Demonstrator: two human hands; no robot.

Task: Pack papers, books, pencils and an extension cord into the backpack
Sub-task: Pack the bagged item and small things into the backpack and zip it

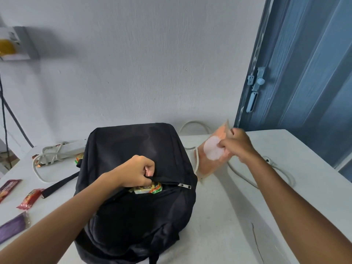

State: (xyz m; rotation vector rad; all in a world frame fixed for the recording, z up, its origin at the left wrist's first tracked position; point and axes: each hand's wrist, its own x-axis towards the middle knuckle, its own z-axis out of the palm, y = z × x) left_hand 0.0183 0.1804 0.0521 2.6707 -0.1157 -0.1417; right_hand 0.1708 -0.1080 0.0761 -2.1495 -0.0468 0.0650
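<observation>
Pinching the zipper lip with left hand to keep the black backpack gaping on the table; gripping an orange packet in right hand, poised for dropping in.

The backpack is matt black cloth, its zip pull shiny metal just right of where the left hand pinches the fabric. The right hand grips a glossy orange plastic packet. Beneath lies a smooth white plastic cord on a matt, slightly rough white table.
</observation>
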